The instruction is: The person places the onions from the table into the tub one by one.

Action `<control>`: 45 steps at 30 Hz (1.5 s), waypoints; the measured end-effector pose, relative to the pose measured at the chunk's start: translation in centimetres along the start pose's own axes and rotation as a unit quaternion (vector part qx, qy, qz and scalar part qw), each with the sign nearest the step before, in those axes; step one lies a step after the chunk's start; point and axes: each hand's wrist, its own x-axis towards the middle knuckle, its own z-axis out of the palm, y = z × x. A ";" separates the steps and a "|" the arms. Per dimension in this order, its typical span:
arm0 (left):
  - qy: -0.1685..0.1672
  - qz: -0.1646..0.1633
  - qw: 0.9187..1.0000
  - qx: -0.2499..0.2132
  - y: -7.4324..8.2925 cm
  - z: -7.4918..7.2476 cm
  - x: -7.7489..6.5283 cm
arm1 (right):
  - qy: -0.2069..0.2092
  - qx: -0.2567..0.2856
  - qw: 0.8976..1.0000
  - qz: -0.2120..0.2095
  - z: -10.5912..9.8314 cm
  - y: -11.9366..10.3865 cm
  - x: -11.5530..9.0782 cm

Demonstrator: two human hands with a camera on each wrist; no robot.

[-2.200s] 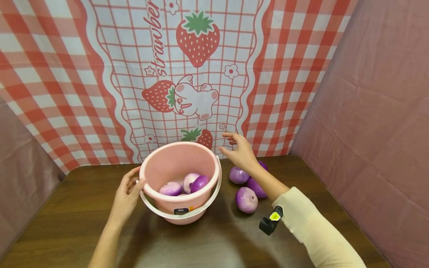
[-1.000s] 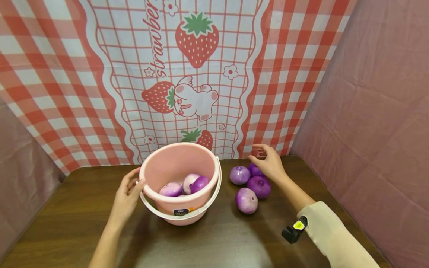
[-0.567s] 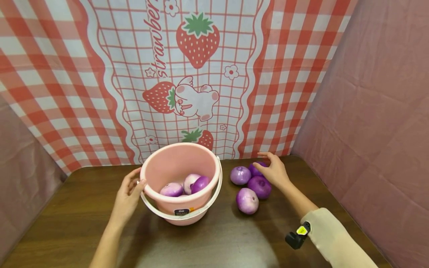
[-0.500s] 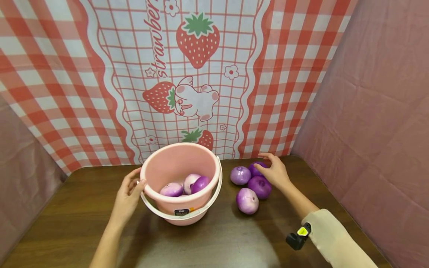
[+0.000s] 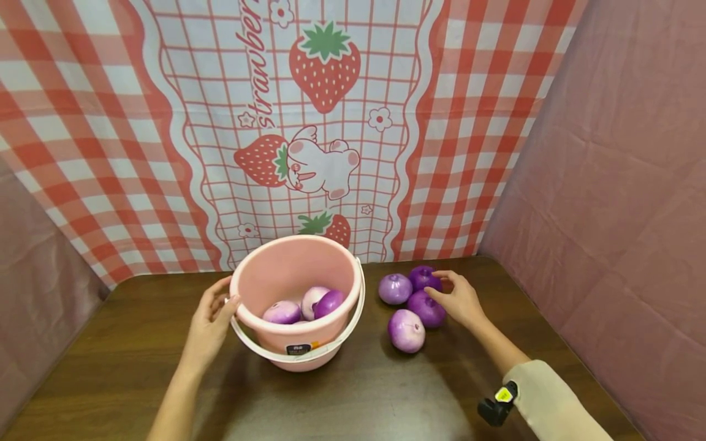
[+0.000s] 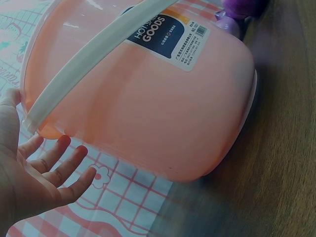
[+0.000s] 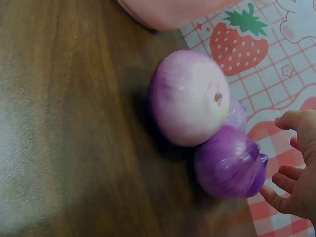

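Fingers (image 5: 212, 296) of the left hand (image 5: 207, 321) are curved round the rim (image 5: 276, 326) of a round pink plastic bucket (image 5: 270, 337), with purple-and-white bulbous onions (image 5: 282, 312) inside; over the past half-second the right hand (image 5: 461, 301) has been lowered beside two glossy dark-purple onions (image 5: 426, 309) on the brown wooden table (image 5: 353, 398), its fingers parted and nothing grasped, so the reach is judged nearly complete. Contact cannot be told; a barcode (image 6: 200, 31) on the printed paper label (image 6: 170, 40) is resolved by the left wrist view but not by the head view.

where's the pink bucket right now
In the head view, the pink bucket sits on the table left of four onions, the left hand at its rim.
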 end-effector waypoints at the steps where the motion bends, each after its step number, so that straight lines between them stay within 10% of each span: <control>1: 0.000 0.000 1.000 -0.001 0.0 0.0 0.0 | -0.002 -0.001 1.000 0.002 0.1 0.2 -0.1; 45: -0.002 -0.007 1.000 0.006 -0.1 -0.2 0.0 | -0.038 0.004 0.999 0.029 2.8 2.2 -1.1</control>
